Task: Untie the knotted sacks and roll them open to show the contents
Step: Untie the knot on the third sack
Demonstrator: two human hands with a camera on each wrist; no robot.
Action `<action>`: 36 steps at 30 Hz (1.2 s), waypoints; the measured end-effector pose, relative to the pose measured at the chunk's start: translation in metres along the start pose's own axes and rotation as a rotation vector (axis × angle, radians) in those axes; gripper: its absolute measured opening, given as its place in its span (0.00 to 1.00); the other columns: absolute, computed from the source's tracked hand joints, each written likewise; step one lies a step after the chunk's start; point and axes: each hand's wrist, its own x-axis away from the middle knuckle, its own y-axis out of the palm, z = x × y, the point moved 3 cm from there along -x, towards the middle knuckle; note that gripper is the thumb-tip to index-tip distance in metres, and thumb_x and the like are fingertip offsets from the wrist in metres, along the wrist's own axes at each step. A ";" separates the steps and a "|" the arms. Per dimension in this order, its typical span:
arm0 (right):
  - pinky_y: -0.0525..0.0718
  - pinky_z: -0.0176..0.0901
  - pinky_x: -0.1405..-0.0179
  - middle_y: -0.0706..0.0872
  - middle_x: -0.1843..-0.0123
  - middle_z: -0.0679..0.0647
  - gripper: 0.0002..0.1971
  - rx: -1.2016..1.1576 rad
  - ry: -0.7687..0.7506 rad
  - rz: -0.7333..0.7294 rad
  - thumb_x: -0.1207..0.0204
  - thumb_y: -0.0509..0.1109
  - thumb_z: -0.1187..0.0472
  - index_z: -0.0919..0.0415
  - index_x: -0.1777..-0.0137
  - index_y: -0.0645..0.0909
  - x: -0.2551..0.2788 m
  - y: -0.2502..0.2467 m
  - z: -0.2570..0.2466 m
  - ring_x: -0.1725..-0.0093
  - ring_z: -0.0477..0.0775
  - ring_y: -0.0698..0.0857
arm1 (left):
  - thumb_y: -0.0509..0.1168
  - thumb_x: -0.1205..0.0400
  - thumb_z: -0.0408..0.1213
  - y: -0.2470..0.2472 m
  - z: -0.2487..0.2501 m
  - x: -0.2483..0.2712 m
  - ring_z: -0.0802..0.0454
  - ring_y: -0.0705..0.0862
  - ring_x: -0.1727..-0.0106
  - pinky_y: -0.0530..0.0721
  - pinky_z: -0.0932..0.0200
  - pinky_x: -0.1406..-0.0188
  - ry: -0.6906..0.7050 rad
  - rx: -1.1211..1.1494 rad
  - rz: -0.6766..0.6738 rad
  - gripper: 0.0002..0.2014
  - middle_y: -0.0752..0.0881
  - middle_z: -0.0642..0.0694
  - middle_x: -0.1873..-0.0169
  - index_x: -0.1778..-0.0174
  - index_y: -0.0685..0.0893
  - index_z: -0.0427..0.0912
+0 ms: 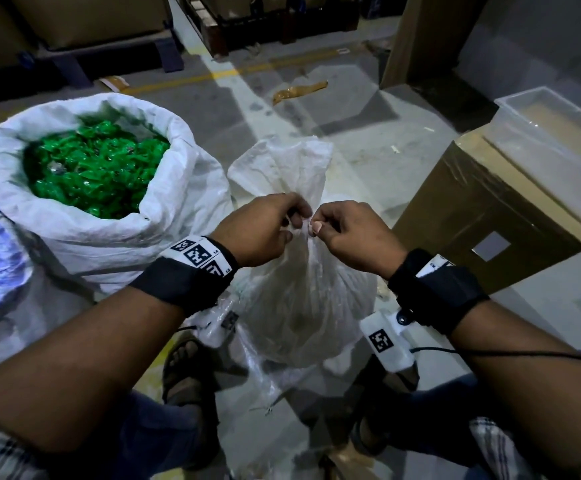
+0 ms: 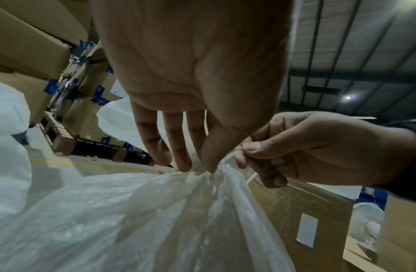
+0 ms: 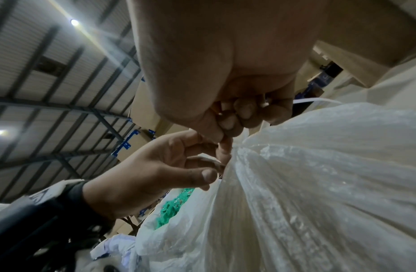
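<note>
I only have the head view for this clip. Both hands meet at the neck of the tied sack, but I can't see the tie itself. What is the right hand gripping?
Observer: In the left wrist view, the right hand pinches a thin white strip at the neck of the tied sack.
Operator: And the left hand?
Observer: The left hand has its fingertips pressed on the gathered neck.
Operator: Knot undone?
Observer: The neck is still bunched tight.
</note>
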 end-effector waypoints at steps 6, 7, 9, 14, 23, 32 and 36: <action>0.67 0.36 0.74 0.80 0.70 0.45 0.10 0.093 -0.004 -0.026 0.18 0.65 0.56 0.54 0.56 0.87 0.002 0.002 0.002 0.71 0.42 0.77 | 0.69 0.21 0.30 0.002 0.002 -0.006 0.58 0.84 0.46 0.84 0.58 0.50 0.011 -0.108 -0.013 0.21 0.86 0.60 0.51 0.36 0.84 0.57; 0.68 0.39 0.73 0.81 0.69 0.45 0.10 0.100 0.000 -0.022 0.18 0.65 0.56 0.54 0.56 0.87 0.003 0.002 0.003 0.70 0.43 0.78 | 0.70 0.22 0.30 0.002 0.002 -0.008 0.59 0.84 0.48 0.82 0.61 0.53 0.012 -0.118 -0.007 0.21 0.86 0.60 0.52 0.36 0.85 0.58; 0.69 0.41 0.73 0.82 0.69 0.45 0.10 0.097 0.003 -0.003 0.18 0.65 0.56 0.52 0.56 0.87 0.002 0.000 0.003 0.70 0.44 0.78 | 0.71 0.22 0.32 0.001 0.001 -0.010 0.62 0.85 0.51 0.80 0.64 0.57 0.010 -0.119 0.042 0.19 0.88 0.61 0.55 0.39 0.88 0.58; 0.67 0.39 0.73 0.82 0.69 0.43 0.09 0.106 -0.007 0.000 0.20 0.65 0.55 0.51 0.57 0.87 0.003 0.001 0.002 0.69 0.42 0.78 | 0.74 0.25 0.39 -0.003 0.001 -0.009 0.62 0.87 0.59 0.88 0.54 0.58 -0.001 -0.107 0.179 0.06 0.88 0.61 0.67 0.58 0.89 0.56; 0.66 0.31 0.73 0.80 0.71 0.42 0.08 0.067 -0.027 -0.009 0.19 0.67 0.58 0.54 0.57 0.87 0.006 0.006 0.000 0.69 0.40 0.77 | 0.72 0.23 0.40 0.009 0.005 -0.009 0.58 0.86 0.56 0.80 0.61 0.67 -0.008 -0.196 0.105 0.07 0.89 0.59 0.59 0.52 0.90 0.58; 0.73 0.39 0.67 0.87 0.63 0.52 0.08 -0.045 -0.062 -0.074 0.18 0.67 0.61 0.57 0.55 0.88 0.008 0.019 -0.009 0.64 0.45 0.81 | 0.71 0.21 0.37 0.015 -0.006 -0.009 0.53 0.87 0.55 0.88 0.46 0.52 -0.012 0.015 -0.075 0.07 0.89 0.52 0.58 0.61 0.85 0.54; 0.71 0.25 0.71 0.83 0.70 0.44 0.08 -0.058 -0.030 -0.045 0.21 0.68 0.63 0.54 0.60 0.86 0.007 0.013 -0.005 0.68 0.35 0.79 | 0.77 0.26 0.45 0.016 -0.004 -0.009 0.53 0.84 0.56 0.85 0.47 0.54 0.041 0.012 -0.090 0.06 0.85 0.53 0.57 0.61 0.85 0.55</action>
